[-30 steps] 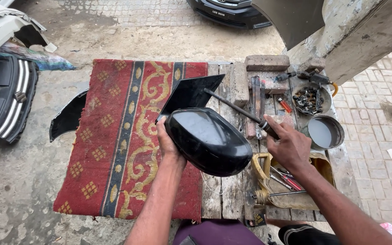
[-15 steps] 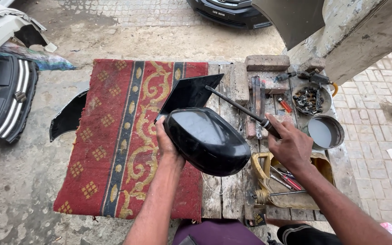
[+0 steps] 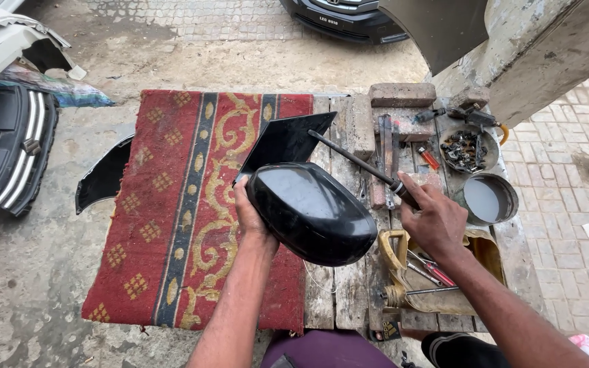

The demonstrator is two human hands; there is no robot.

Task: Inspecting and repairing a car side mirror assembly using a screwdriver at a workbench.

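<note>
My left hand [image 3: 252, 217] grips a glossy black car side mirror [image 3: 311, 210] from its left side, holding it above the workbench with its triangular mount [image 3: 284, 138] pointing away from me. My right hand [image 3: 432, 221] is closed on the handle of a long screwdriver [image 3: 356, 161], whose shaft slants up and left toward the mirror's mount. Whether the tip touches the mount I cannot tell.
A red patterned rug [image 3: 178, 197] covers the wooden workbench [image 3: 342, 300]. To the right lie bricks [image 3: 402, 94], a bowl of small metal parts [image 3: 470, 148], a tin of grey liquid [image 3: 489, 199] and a yellow bag of tools [image 3: 431, 272]. Car body parts [image 3: 8, 150] lie at left.
Almost nothing differs; both hands keep their hold, and the screwdriver's tip stays at the mirror's mount.
</note>
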